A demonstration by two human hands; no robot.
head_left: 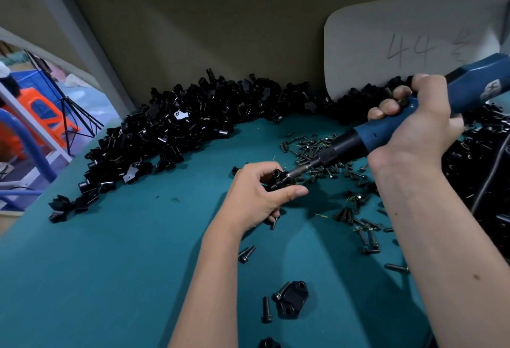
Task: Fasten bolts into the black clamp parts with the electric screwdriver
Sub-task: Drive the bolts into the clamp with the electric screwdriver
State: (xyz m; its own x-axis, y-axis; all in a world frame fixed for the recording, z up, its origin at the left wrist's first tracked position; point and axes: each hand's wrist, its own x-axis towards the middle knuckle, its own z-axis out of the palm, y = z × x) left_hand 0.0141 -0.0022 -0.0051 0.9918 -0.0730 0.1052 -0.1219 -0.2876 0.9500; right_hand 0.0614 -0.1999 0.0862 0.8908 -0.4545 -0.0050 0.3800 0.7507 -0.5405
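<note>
Two hands work over a teal table (116,251). One hand, the left hand (258,196), curls round a black clamp part (280,180) and holds it just above the table. Its partner, the right hand (414,124), grips the blue electric screwdriver (386,129), and the tip touches the clamp. Loose bolts (317,154) lie right behind the tool. A big heap of black parts (179,126) lines the back wall. Another clamp (292,299) and a bolt (266,307) lie near the arms. A white card (400,44) leans behind.
</note>
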